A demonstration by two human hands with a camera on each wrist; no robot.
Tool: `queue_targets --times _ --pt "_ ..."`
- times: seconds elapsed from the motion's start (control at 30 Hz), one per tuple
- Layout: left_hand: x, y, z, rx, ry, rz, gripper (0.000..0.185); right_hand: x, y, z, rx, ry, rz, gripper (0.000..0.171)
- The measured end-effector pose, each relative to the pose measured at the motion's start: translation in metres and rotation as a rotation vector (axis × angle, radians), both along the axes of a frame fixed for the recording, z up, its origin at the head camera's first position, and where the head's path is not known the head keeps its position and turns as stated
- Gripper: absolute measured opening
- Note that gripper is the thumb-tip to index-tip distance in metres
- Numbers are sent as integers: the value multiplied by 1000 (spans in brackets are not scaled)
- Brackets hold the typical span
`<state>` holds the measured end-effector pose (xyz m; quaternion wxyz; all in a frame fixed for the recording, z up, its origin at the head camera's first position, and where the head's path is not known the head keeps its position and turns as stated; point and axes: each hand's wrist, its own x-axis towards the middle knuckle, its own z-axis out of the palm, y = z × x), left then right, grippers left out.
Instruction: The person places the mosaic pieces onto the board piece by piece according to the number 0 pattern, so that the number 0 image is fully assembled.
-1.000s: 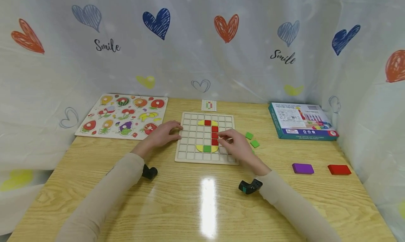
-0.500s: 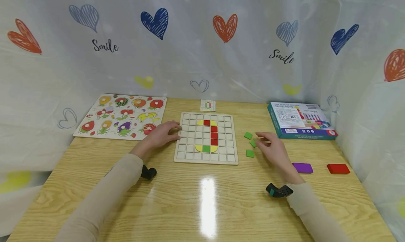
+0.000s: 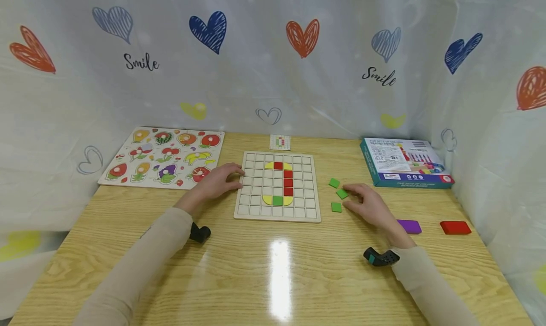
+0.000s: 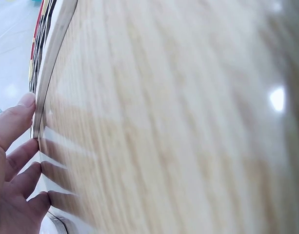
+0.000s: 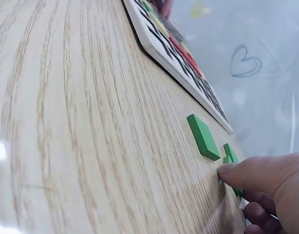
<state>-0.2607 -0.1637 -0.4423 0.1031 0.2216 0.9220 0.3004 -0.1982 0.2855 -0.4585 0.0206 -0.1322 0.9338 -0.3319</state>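
A wooden grid board [image 3: 258, 212] lies mid-table. In its cells sit several red tiles [image 3: 288, 182], a green square tile [image 3: 277, 201] and several yellow curved pieces [image 3: 268, 200]. My left hand [image 3: 220, 180] rests against the board's left edge; in the left wrist view the thumb [image 4: 15, 119] touches that edge, with the other fingers beside it. Right of the board lie 3 loose green square tiles [image 3: 336, 207]. My right hand [image 3: 370, 205] is beside them, thumb and forefinger apart around the right corner of the middle tile [image 3: 342, 193]. Whether they touch it is unclear.
A small pattern card [image 3: 279, 142] lies behind the board. At left is a fruit puzzle board [image 3: 161, 156]. A teal-edged box [image 3: 405, 162] stands back right, with a purple block [image 3: 410, 227] and a red block [image 3: 455, 228] nearer the front.
My right hand has left the red tiles on the board and moved right to the loose green tiles, where its finger and thumb have spread slightly. The left hand stays at the board's edge.
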Motion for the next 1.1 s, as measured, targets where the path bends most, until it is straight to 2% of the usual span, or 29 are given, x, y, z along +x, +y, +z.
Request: queue_targets --times 0.47,0.83,1.0,1.1 --pt "1 0 1 1 -2 2 37 -3 -2 -2 -1 37 33 36" --pt "0 0 1 -2 -2 3 38 -3 -2 -1 41 44 -23 30" --pt "0 -1 1 -7 -2 -3 37 -1 -3 1 41 72 26 37" --pt "0 0 1 -5 -5 -4 38 0 -4 2 30 98 60 33"
